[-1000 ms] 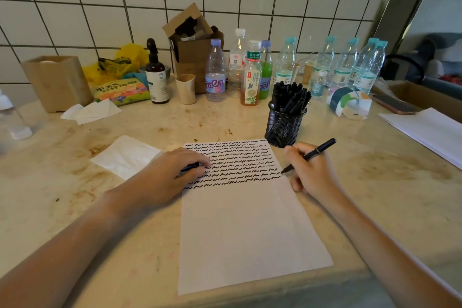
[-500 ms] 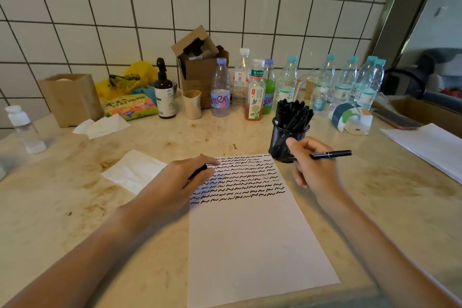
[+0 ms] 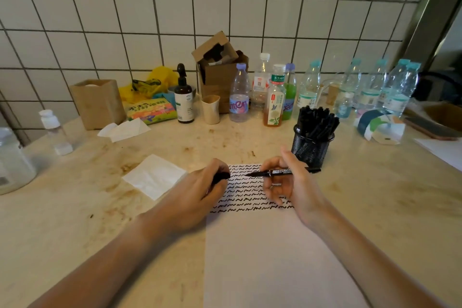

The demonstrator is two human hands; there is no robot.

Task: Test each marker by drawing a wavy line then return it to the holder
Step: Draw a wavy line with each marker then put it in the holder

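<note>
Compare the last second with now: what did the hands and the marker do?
The right hand lifted the marker off the paper and turned it level, tip now pointing at the cap that the left hand grips. Both hands drew closer together. The holder stayed put, as did the paper; no new line shows.

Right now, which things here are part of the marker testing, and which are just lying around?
In use: marker in right hand, cap in left hand, paper, mesh holder.
Lying about: bottles, tissue, cardboard box.
</note>
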